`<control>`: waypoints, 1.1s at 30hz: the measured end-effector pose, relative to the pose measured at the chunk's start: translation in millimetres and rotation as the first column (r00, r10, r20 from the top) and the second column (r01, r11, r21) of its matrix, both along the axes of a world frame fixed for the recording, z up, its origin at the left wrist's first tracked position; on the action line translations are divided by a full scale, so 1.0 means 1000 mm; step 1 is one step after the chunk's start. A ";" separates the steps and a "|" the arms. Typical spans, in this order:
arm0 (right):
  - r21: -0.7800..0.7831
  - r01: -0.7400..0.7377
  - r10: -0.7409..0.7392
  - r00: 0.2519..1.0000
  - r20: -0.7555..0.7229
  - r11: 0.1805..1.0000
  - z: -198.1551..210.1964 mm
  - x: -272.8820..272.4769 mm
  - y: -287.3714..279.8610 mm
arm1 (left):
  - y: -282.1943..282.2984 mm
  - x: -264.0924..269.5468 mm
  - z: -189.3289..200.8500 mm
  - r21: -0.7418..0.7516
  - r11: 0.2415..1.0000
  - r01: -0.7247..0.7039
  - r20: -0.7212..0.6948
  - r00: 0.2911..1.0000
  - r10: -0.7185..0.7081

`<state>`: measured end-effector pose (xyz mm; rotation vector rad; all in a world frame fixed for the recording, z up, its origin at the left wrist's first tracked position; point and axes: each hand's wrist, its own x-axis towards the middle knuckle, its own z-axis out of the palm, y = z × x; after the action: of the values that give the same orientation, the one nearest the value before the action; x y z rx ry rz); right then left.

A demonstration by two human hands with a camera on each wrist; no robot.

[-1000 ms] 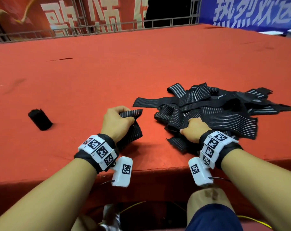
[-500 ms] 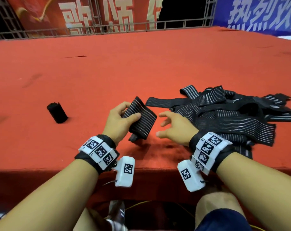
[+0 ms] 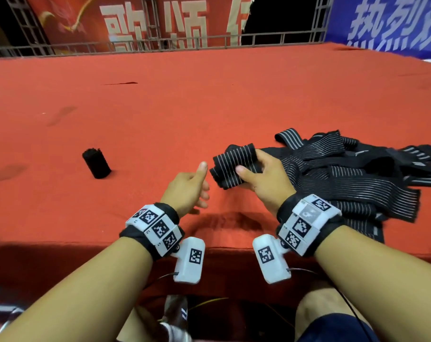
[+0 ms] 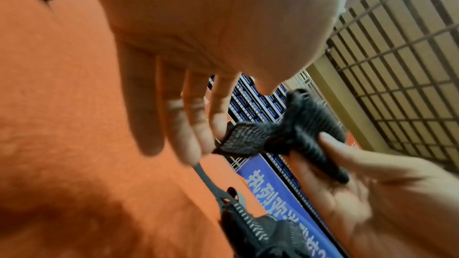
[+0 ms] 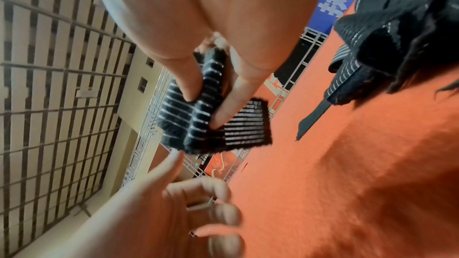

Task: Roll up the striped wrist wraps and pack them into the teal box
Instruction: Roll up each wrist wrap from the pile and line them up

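Stretchy striped wrap (image 3: pixel 234 166) is sitting loosely rolled in the right hand (image 3: pixel 266 181), just left of the pile (image 3: pixel 357 178). Left hand (image 3: pixel 187 191) is hanging loose, holding nothing. The roll's free end might be springing undone.

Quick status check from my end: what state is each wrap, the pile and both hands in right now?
Held wrist wrap: folded over, not yet rolled, pinched off the table.
Rolled wrap: finished roll, lying alone on the red table, left of the hands.
Pile of wraps: loose, unrolled, tangled on the table at right.
Right hand: grips the held wrist wrap.
Left hand: fingers relaxed, holding nothing.
Teal box: not in view.
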<state>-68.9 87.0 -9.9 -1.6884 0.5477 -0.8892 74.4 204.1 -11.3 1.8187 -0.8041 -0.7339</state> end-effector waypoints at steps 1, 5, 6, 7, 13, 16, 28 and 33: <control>0.041 -0.025 0.024 0.999 0.030 0.999 0.002 -0.001 0.000 | 0.001 0.000 -0.002 0.093 0.996 0.009 0.003 1.000 -0.010; 0.091 -0.154 0.153 0.988 0.021 0.984 -0.001 -0.004 0.001 | -0.002 -0.003 -0.006 0.103 0.992 0.066 -0.119 0.991 -0.053; 0.077 -0.175 0.176 0.984 -0.009 0.982 -0.003 -0.004 0.001 | -0.004 -0.003 -0.006 0.043 0.997 0.060 -0.124 0.991 -0.055; 0.062 -0.197 0.200 0.979 -0.047 0.978 -0.006 -0.005 0.002 | -0.006 -0.002 -0.006 -0.022 0.998 0.057 -0.111 0.992 -0.059; -0.024 -0.235 0.230 0.962 -0.145 0.972 -0.012 -0.011 0.002 | -0.008 0.003 -0.004 -0.258 0.966 -0.012 -0.064 0.998 -0.004; -0.015 -0.264 0.255 0.944 -0.212 0.964 -0.015 -0.011 -0.003 | -0.008 0.010 -0.006 -0.322 0.943 -0.083 -0.034 0.996 0.076; 0.059 -0.163 0.169 0.981 -0.100 0.985 -0.005 0.000 0.003 | -0.002 0.005 0.006 -0.484 0.872 0.070 -0.001 0.997 -0.080; 0.108 -0.242 0.249 0.967 -0.053 0.964 0.004 -0.004 0.003 | -0.001 0.002 0.016 -0.587 0.809 0.010 -0.194 0.969 -0.152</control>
<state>-73.1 90.4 -5.8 -1.6560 0.4087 -0.6186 76.0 202.9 4.8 1.1235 -0.8409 -0.6465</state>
